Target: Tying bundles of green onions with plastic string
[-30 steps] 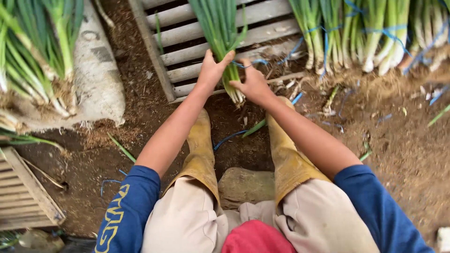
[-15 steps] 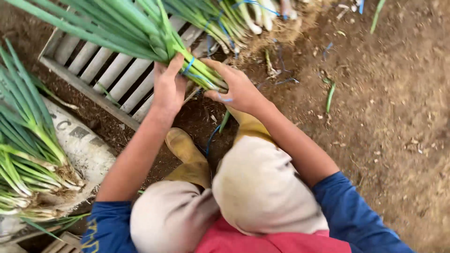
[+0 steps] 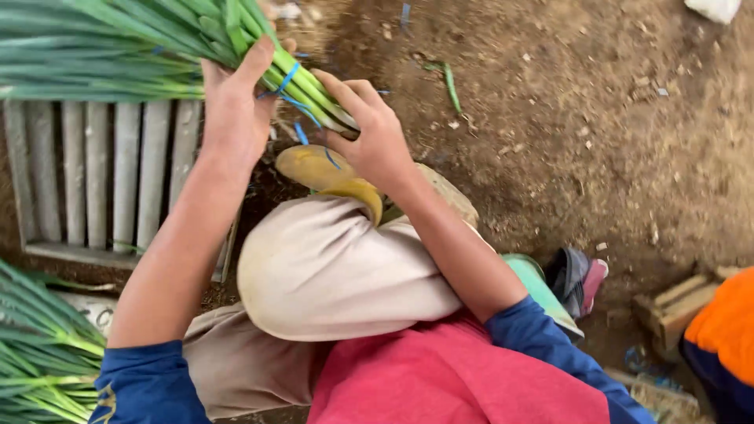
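Note:
A thick bundle of green onions lies across the upper left, stalks pointing left, its base tied with a blue band. My left hand grips the bundle just left of the band. My right hand clasps the bundle's root end from the right. Both hands hold it above my yellow rubber boot and my bent knee in beige trousers.
A grey slatted wooden crate lies on the dirt at left. More green onions are piled at the lower left. Bare soil spreads to the right. A small wooden block and someone in orange sit at the right edge.
The view has swung right and the bundle has turned from upright to lying sideways toward the left. Both hands have stayed on it, near the blue band.

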